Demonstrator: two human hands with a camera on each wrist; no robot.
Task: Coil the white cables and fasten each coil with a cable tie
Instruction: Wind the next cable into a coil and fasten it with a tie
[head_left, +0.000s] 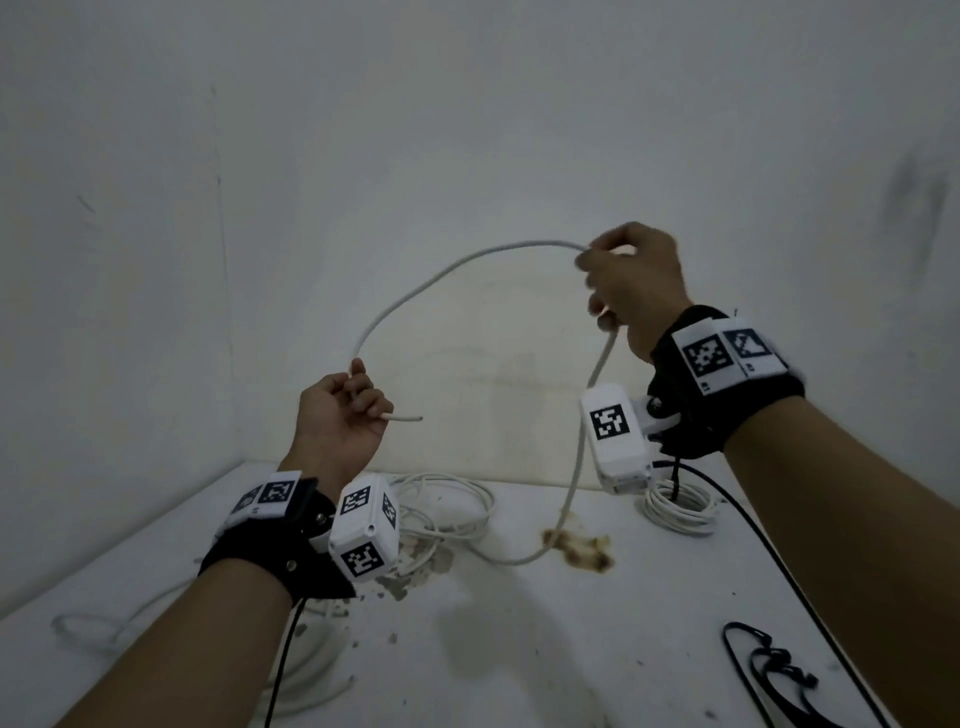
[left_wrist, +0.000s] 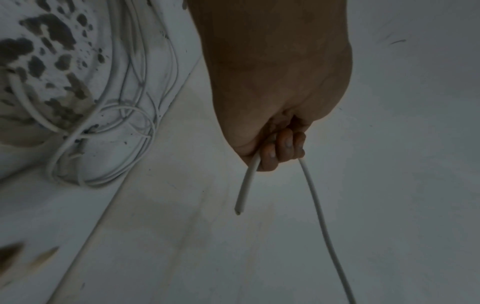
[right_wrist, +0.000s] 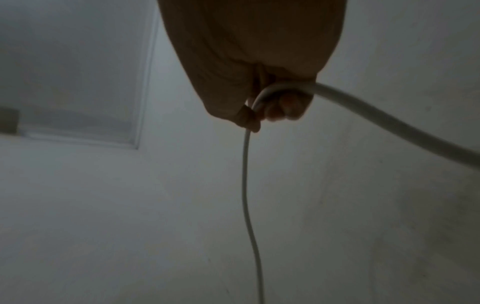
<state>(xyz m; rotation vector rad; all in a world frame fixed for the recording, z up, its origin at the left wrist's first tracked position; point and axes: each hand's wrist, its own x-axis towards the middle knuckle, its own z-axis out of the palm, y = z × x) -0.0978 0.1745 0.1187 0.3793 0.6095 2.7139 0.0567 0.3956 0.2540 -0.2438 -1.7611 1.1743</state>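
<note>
While both arms were raised above the table, the scene was recorded as follows.

Left hand: the left hand was seen with its fingers curled round the white cable close to its cut end, a short stub of which stuck out past the fist.

Right hand: the right hand was held higher and was closed round the same cable further along; in the right wrist view the cable was bent over the curled fingers.

Cable path: an arch was formed in the air between the two hands; from the right hand the cable was hung down to the table, where it was curved across a brown stain.

Other cables: a loose pile of white cable was lain behind the left wrist, and a neater white coil below the right wrist.

Cable ties: black cable ties were lain at the table's near right, apart from every cable.

Backdrop: a pale wall was seen behind the table.
</note>
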